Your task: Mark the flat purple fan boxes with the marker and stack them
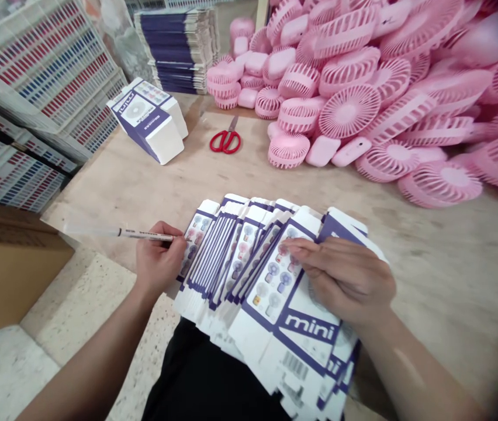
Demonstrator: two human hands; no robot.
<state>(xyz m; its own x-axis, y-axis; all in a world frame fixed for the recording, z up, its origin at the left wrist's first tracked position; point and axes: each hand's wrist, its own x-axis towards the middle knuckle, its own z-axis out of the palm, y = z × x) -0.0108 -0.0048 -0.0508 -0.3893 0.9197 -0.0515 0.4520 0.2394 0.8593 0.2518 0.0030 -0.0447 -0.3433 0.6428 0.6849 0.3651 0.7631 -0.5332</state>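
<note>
Left hand (160, 257) closed around a pen (148, 235) at the left end of fanned mini fan cartons (270, 275) on the table's near edge; right hand (348, 278), fingertips seemingly pinched, lies over them.

Red-handled scissors (226, 140) lie on the wooden table (144, 175), right of white crates (51, 64).

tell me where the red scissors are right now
In the head view, the red-handled scissors lie on the wooden table just left of the pink fans, right of the folded-up boxes.
</note>
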